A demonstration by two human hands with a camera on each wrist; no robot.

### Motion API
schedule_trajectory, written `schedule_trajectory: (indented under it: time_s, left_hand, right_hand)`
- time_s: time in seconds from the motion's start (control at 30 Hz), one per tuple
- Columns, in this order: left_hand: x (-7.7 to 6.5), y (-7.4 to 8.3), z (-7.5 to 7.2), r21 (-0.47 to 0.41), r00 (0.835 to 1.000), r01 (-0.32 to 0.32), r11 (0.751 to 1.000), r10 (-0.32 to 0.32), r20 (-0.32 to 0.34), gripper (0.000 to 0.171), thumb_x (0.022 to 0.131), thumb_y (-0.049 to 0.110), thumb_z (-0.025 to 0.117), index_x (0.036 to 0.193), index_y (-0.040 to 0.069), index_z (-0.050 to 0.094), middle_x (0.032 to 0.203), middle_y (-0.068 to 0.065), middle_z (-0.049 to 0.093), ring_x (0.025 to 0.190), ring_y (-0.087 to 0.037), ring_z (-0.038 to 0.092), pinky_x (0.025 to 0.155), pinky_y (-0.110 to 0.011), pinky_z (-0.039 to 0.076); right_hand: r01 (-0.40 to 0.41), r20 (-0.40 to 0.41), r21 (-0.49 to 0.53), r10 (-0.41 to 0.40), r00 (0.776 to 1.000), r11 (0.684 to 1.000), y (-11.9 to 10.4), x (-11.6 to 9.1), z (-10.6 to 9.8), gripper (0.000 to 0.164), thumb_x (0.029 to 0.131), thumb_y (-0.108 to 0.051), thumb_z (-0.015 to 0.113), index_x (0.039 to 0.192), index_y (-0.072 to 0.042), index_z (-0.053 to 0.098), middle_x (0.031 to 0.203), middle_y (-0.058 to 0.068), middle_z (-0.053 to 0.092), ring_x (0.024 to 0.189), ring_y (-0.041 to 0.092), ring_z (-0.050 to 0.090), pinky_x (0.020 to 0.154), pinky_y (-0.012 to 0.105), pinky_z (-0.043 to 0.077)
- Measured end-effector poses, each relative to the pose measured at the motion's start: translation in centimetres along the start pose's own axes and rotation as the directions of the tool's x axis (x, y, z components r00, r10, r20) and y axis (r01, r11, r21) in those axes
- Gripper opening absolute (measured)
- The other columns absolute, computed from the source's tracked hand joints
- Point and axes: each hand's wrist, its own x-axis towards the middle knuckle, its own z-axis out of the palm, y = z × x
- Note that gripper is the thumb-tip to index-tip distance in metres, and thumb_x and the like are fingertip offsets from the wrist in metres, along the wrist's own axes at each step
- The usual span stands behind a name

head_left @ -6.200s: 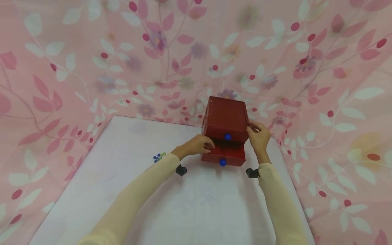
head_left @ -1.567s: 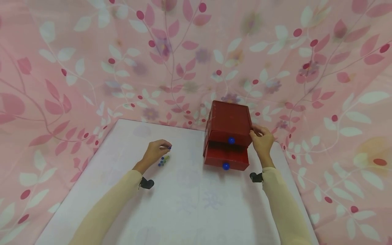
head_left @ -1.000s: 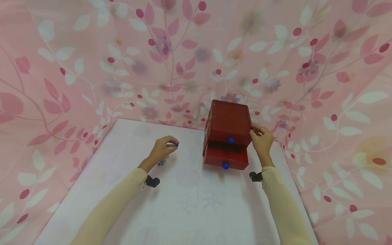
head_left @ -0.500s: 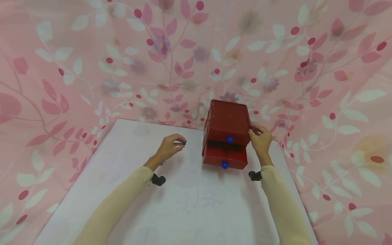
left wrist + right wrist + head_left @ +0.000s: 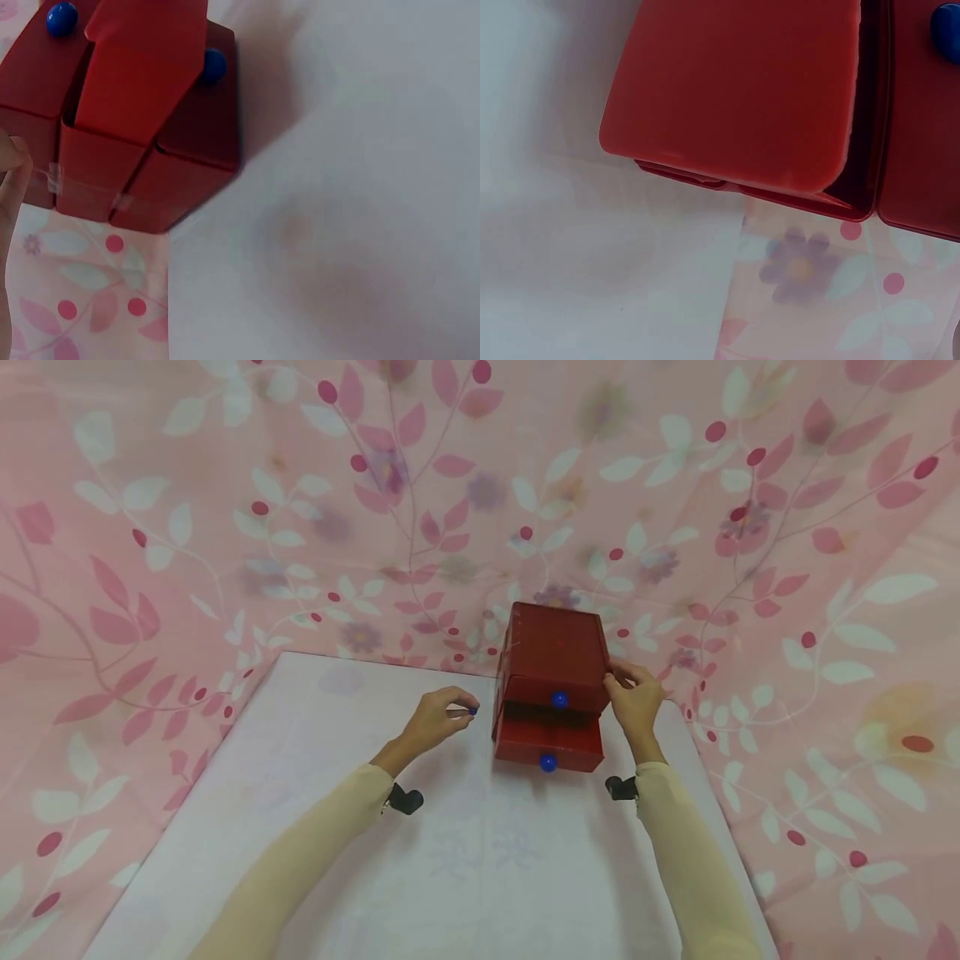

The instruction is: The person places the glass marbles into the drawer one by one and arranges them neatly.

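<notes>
In the head view, my left hand (image 5: 438,720) pinches a small blue marble (image 5: 473,711) between thumb and fingertips, just left of a red drawer cabinet (image 5: 558,643). The left wrist view shows only fingers (image 5: 11,169) at its left edge; the marble is out of sight there. One drawer (image 5: 551,746) with a round blue knob (image 5: 548,763) is pulled out, below a closed drawer with a similar knob (image 5: 559,700). My right hand (image 5: 636,697) holds the cabinet's right side with thumb and fingers. Up close, the right wrist view shows the projecting drawer (image 5: 735,90).
A white-covered table (image 5: 457,877) bears the cabinet, which stands near the back edge. Pink leaf-patterned cloth (image 5: 420,510) rises behind and at both sides. A dark wrist camera (image 5: 406,799) sits below the left wrist, another camera (image 5: 619,788) below the right.
The left hand has left the drawer, picked up a blue marble from the group at left and carried it rightward to the cabinet. Its arm now covers that group. The right hand stays put.
</notes>
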Motion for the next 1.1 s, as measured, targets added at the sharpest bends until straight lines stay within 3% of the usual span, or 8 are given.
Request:
schedule_trajectory:
  time_s: [0.2,0.37,0.7,0.93,1.1]
  left_hand:
    - [0.6,1.0,1.0,-0.044,1.000,0.004,0.999,-0.004,-0.003,0.021,0.083,-0.005,0.072,0.102,0.004,0.070,0.100,-0.007,0.068,0.095,-0.019,0.068,0.082,-0.029,0.056]
    - [1.1,1.7,2.0,-0.047,1.000,-0.003,0.999,0.004,0.017,0.021,0.083,-0.007,0.070,0.104,-0.002,0.068,0.100,-0.007,0.067,0.097,-0.019,0.067,0.082,-0.026,0.056]
    - [1.6,2.3,4.6,-0.009,0.991,-0.016,1.000,0.017,0.133,0.020,0.083,-0.004,0.072,0.101,0.005,0.069,0.100,-0.005,0.067,0.091,-0.014,0.066,0.081,-0.022,0.056]
    - [2.1,2.3,5.8,0.044,0.984,-0.045,0.998,0.036,0.173,0.019,0.083,-0.001,0.074,0.100,0.005,0.070,0.099,-0.003,0.067,0.087,-0.010,0.066,0.079,-0.020,0.055]
    - [2.4,2.4,6.4,0.074,0.979,-0.034,0.997,0.019,0.201,0.018,0.085,0.003,0.074,0.102,0.007,0.070,0.101,-0.002,0.067,0.093,-0.010,0.066,0.082,-0.019,0.054]
  right_hand:
    - [-0.008,-0.003,-0.006,0.008,1.000,1.000,0.1,0.0,-0.1,0.020,0.079,0.013,0.067,0.099,0.015,0.070,0.097,0.032,0.065,0.094,0.045,0.065,0.084,0.046,0.054]
    - [-0.004,-0.013,-0.014,0.004,1.000,1.000,0.1,0.0,0.0,0.021,0.079,0.013,0.067,0.099,0.014,0.070,0.097,0.032,0.065,0.093,0.046,0.064,0.083,0.042,0.056]
    - [-0.008,-0.013,0.017,0.008,1.000,1.000,0.5,0.1,0.1,0.021,0.078,0.014,0.067,0.098,0.016,0.070,0.096,0.033,0.064,0.092,0.049,0.063,0.082,0.039,0.056]
    - [-0.023,-0.047,0.000,0.023,0.999,1.000,3.0,0.6,0.4,0.020,0.078,0.009,0.070,0.098,0.008,0.074,0.095,0.023,0.067,0.090,0.032,0.068,0.080,0.026,0.056]
    - [-0.008,-0.022,0.017,0.008,1.000,1.000,1.1,0.3,0.2,0.020,0.078,0.012,0.069,0.098,0.014,0.071,0.095,0.030,0.066,0.091,0.043,0.065,0.083,0.042,0.056]
